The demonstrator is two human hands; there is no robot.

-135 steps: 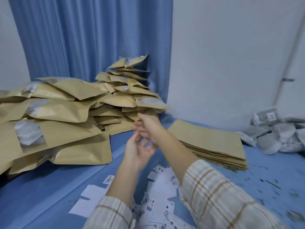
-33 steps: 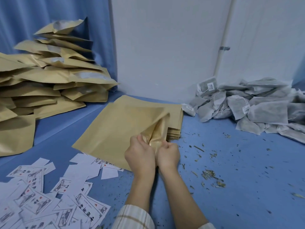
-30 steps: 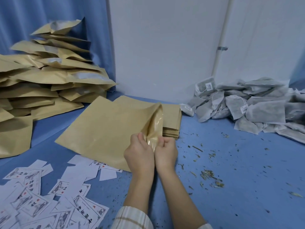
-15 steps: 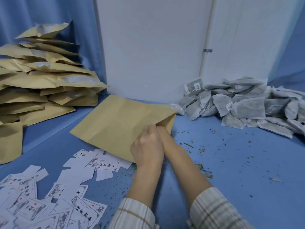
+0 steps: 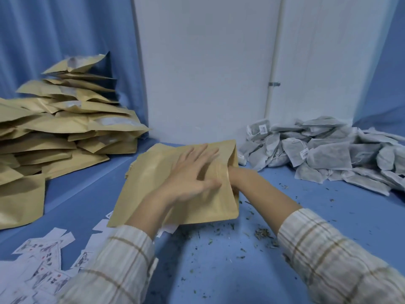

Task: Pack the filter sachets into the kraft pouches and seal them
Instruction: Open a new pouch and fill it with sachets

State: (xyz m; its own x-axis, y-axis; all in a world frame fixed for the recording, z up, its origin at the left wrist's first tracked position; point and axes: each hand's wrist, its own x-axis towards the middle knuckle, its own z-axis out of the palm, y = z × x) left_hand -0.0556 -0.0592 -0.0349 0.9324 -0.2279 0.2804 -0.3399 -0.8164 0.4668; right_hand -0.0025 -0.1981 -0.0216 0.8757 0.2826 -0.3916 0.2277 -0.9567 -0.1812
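Left hand (image 5: 192, 172) flat on kraft pouch (image 5: 153, 187); right hand inside (label cards' (image 5: 43, 268) print unreadable).

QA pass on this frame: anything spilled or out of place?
Yes: loose herb crumbs are scattered on the blue table near the kraft pouch, apparently shed by the sachets. Nothing else stands out.

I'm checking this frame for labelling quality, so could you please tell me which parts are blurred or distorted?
In the head view, the left hand lying flat on the kraft pouch is smeared by motion blur, its fingers ghosted; the filter sachets and the pile of filled pouches look fairly sharp; wide-angle distortion bows the wall pipe; lighting is soft, without glare.
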